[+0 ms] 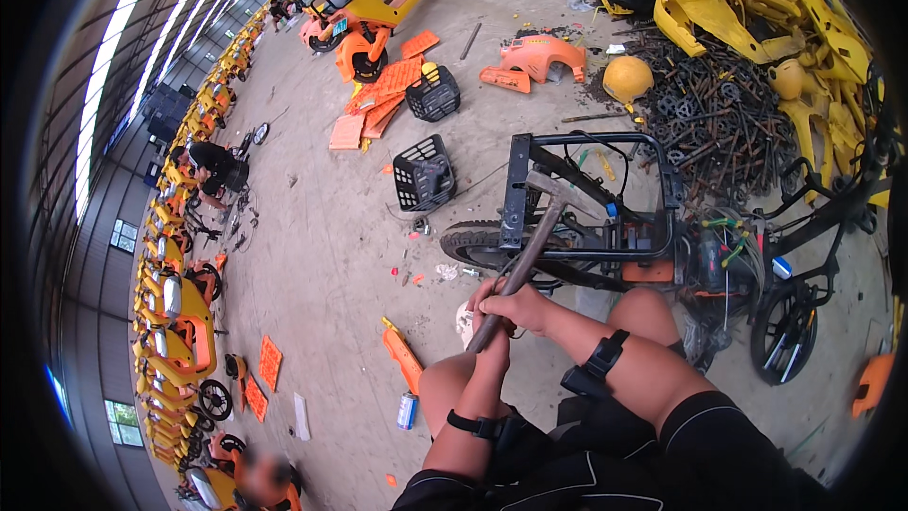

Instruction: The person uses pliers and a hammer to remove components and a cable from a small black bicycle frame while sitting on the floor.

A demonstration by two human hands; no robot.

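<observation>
Both hands close round the wooden handle of a long hammer (541, 244), its metal head raised over the rear of a stripped scooter frame. My left hand (489, 326) grips near the handle's butt end; my right hand (518, 309) is wrapped just beside it, the two touching. Beyond the hammer lies the scooter's black tubular rack (673, 180), with a flat metal bracket (514, 194) at its left end. A black-tyred wheel (465, 244) sticks out below that bracket. Wires and cables (724, 241) spill from the frame's middle. Whether the hammer head touches the rack, I cannot tell.
Black plastic baskets (425, 175) and orange panels (383, 87) lie on the concrete floor. Metal parts (719, 118) and yellow body shells (719, 14) are heaped at the far right. A can (407, 411) stands by my left knee. Another person (219, 168) crouches by scooters lining the left.
</observation>
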